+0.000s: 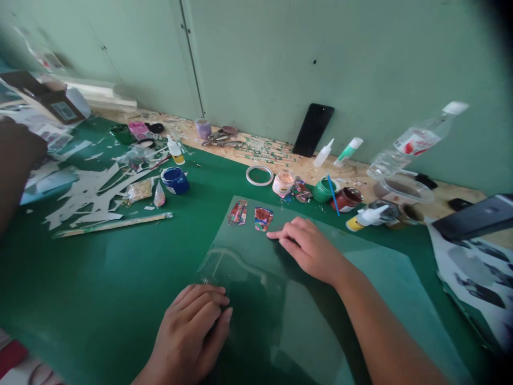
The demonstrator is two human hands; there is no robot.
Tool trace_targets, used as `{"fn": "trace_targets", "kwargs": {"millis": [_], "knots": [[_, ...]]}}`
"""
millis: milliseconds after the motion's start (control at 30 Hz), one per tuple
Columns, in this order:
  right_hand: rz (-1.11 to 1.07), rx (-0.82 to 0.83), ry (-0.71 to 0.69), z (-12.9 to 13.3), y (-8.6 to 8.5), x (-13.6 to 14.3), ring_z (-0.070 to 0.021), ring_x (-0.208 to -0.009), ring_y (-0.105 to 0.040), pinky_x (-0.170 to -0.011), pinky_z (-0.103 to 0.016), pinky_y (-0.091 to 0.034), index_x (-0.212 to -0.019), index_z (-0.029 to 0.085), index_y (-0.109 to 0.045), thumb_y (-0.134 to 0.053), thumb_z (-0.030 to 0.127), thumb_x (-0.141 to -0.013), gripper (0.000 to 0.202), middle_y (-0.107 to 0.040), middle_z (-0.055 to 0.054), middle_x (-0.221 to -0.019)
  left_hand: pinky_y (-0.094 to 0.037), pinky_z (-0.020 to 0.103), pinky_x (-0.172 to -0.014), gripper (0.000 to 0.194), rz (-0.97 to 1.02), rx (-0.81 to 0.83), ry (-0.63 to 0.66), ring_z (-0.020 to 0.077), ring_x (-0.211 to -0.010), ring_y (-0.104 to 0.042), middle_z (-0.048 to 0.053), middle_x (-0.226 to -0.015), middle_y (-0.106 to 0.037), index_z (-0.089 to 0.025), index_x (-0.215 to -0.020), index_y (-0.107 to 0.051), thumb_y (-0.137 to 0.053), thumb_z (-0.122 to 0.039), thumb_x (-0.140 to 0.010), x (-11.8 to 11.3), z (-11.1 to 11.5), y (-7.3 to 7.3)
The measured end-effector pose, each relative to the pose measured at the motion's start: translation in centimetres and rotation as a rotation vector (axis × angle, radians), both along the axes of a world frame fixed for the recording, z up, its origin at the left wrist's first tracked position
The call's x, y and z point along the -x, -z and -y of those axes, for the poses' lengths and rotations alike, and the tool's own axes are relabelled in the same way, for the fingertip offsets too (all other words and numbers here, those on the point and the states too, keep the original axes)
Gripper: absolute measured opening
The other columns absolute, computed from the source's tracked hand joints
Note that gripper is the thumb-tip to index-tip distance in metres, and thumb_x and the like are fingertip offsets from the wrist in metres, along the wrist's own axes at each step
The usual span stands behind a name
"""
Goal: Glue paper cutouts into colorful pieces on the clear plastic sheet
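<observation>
My right hand [306, 247] reaches over a clear plastic sheet [304, 326], its index finger stretched out and the others bent. That fingertip is at the lower right edge of a small colourful patterned piece [263, 218], wider at the top than the bottom. To its left on the sheet lie narrow patterned pieces [238, 212]. My left hand [194, 323] rests at the sheet's left edge, fingers loosely bent and thumb beside them. Nothing shows in either hand, though the left palm is hidden.
A blue paint jar [175, 180], white paper scraps [88, 192] and a long stick [116, 224] lie left. Behind the sheet stand a green paint jar [324, 190], glue bottle [366, 218], phone [313, 130] and plastic bottle [417, 141]. Another person's arm [16, 166] enters at left.
</observation>
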State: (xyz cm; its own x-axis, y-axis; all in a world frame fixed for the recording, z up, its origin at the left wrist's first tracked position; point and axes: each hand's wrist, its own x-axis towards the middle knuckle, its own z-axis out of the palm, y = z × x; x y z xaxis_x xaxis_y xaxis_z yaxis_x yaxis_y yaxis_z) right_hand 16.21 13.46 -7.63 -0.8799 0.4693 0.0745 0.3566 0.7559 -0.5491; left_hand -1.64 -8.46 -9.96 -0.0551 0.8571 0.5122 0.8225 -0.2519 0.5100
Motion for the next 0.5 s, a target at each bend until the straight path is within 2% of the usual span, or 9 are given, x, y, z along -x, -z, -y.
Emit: {"fn": "trace_targets", "kwargs": {"millis": [133,267,400,500], "knots": [[-0.018,0.005,-0.03,0.3,0.1,0.2,-0.021,-0.095,-0.053,-0.09,-0.04,-0.042,-0.098,0.022,-0.06,-0.042,0.023,-0.101,0.019,-0.071,-0.005,-0.11,-0.052,0.029,-0.079,0.014,0.012,-0.025,-0.001,0.0148,-0.082,-0.067,0.002,-0.078,-0.069,-0.017,-0.077,-0.059,-0.06,-0.005,-0.084,0.0,-0.2,-0.1],[-0.017,-0.028,-0.07,0.9,0.5,1.2,-0.0209,-0.095,-0.054,-0.091,-0.041,-0.041,-0.091,0.023,-0.056,-0.041,0.021,-0.101,0.018,-0.07,-0.004,-0.117,-0.052,0.029,-0.079,0.014,-0.001,-0.019,-0.002,0.0148,-0.083,-0.067,0.002,-0.079,-0.069,-0.018,-0.078,-0.059,-0.059,-0.005,-0.084,0.0,-0.2,-0.1],[-0.012,-0.009,0.006,0.1,0.3,0.1,-0.0209,-0.091,-0.053,-0.088,-0.041,-0.043,-0.082,0.023,-0.05,-0.042,0.022,-0.101,0.02,-0.072,-0.003,-0.114,-0.052,0.03,-0.08,0.015,0.011,-0.002,-0.013,0.0154,-0.085,-0.068,0.002,-0.079,-0.07,-0.018,-0.078,-0.059,-0.06,-0.004,-0.084,0.1,0.0,0.2],[-0.009,0.011,0.038,-0.1,0.3,-0.5,-0.021,-0.09,-0.054,-0.085,-0.04,-0.044,-0.084,0.023,-0.053,-0.041,0.025,-0.102,0.022,-0.07,-0.006,-0.11,-0.052,0.03,-0.078,0.016,0.022,-0.022,-0.02,0.0158,-0.082,-0.068,0.002,-0.078,-0.07,-0.018,-0.077,-0.059,-0.059,-0.004,-0.084,0.0,-0.1,0.2]]}}
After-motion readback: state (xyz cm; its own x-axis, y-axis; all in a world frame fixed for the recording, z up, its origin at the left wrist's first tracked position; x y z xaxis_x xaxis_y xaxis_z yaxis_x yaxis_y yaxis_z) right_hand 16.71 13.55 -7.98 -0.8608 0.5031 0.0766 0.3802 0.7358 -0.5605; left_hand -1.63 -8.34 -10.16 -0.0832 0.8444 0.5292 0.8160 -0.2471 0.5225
